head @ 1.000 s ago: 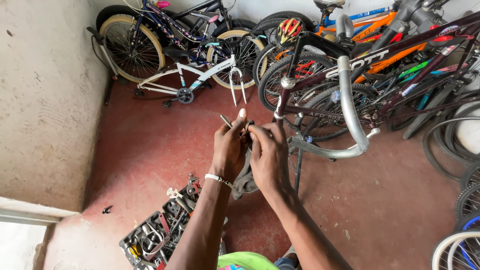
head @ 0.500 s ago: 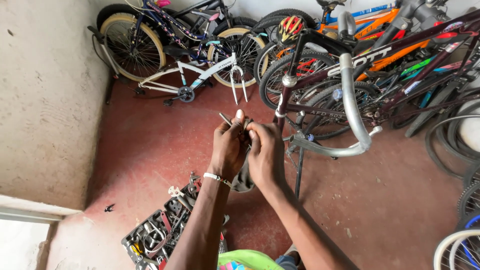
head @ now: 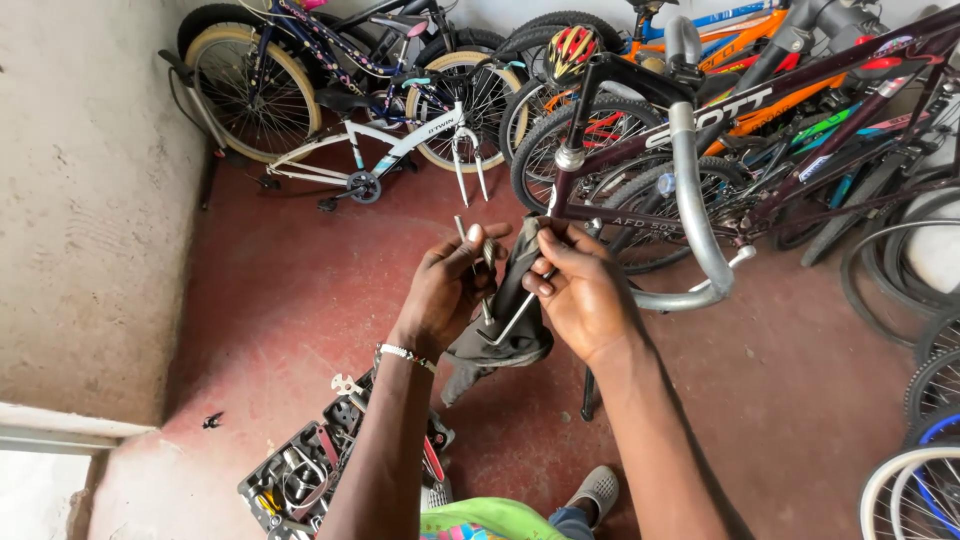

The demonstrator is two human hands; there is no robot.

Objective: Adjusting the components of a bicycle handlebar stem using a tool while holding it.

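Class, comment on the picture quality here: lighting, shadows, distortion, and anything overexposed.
Head view: soft, even light with faint shadows on the red floor; the wide lens bends the grey wall and silver handlebar; the bottom-left corner is blown out white; both hands, left hand and right hand, are sharp.

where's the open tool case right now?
Head view, bottom left: the tool case lies open on the red floor, below the left hand.

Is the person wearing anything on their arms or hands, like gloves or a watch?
No gloves and no watch. Both forearms are bare, with no sleeves showing. The left hand has a thin silvery beaded bracelet around its wrist. The right hand and its wrist wear nothing.
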